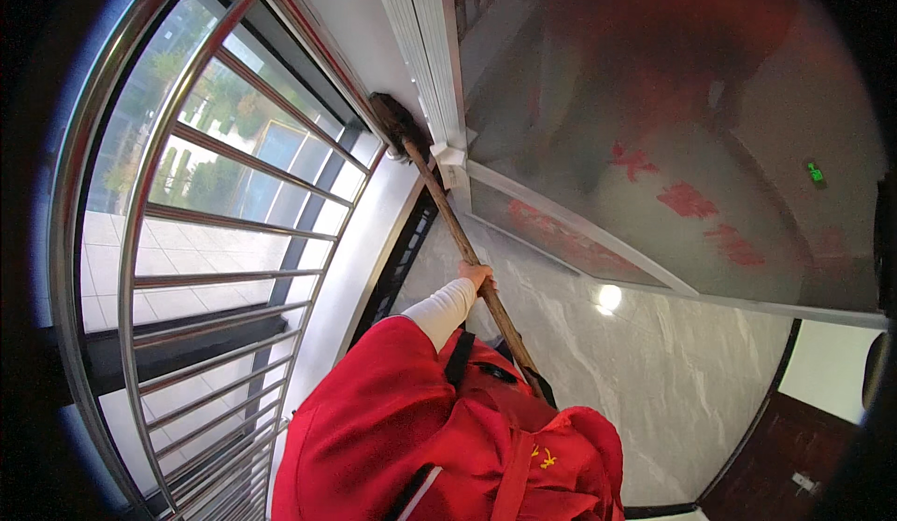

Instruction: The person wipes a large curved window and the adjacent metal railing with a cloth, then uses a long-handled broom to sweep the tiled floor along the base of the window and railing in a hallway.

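My left hand [476, 276], at the end of a white inner sleeve [443, 307], is wrapped around a long wooden pole [452, 223]. The pole runs at a slant from my chest up to a dark head [394, 120], a broom or mop whose exact kind I cannot make out. That head sits in the narrow corner between a steel railing [315, 37] and a white metal frame [427, 51]. Near my body the pole's lower end passes behind a black strap or cuff [543, 386]. My right hand is out of view; the red jacket [378, 409] fills the bottom.
Steel railing bars [231, 279] line a window [231, 121] on the left. At right stands a large glass panel [631, 100] with red markings and a pale bottom rail [574, 216]. Below it is a grey marbled floor [673, 381]. A dark brown door [778, 451] is at lower right.
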The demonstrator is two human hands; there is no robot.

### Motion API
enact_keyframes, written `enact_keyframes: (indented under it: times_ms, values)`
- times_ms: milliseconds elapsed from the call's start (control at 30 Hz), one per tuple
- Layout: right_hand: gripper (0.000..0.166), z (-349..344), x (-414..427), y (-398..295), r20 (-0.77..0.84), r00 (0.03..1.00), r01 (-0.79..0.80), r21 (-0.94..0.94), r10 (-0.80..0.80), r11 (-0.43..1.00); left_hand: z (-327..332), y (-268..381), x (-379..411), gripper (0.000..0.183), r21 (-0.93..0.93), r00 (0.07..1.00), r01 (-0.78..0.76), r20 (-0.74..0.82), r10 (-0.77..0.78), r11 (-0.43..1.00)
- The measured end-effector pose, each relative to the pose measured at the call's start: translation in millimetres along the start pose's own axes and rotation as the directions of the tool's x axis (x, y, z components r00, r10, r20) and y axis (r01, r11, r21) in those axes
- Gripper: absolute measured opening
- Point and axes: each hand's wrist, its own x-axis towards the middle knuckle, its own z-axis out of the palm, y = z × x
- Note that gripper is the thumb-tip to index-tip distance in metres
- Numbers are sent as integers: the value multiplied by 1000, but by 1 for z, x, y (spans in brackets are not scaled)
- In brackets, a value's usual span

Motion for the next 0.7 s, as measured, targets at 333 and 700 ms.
enact_keyframes:
  times_ms: [333,700]
  values:
    - [30,-71,-49,125,-525,848,13,-114,-71,993,25,-128,-84,8,59,849,518,86,-521,854]
    - [29,-205,54,111,341,930,-23,-316,137,948,41,-83,-183,29,131,889,458,-56,-455,879]
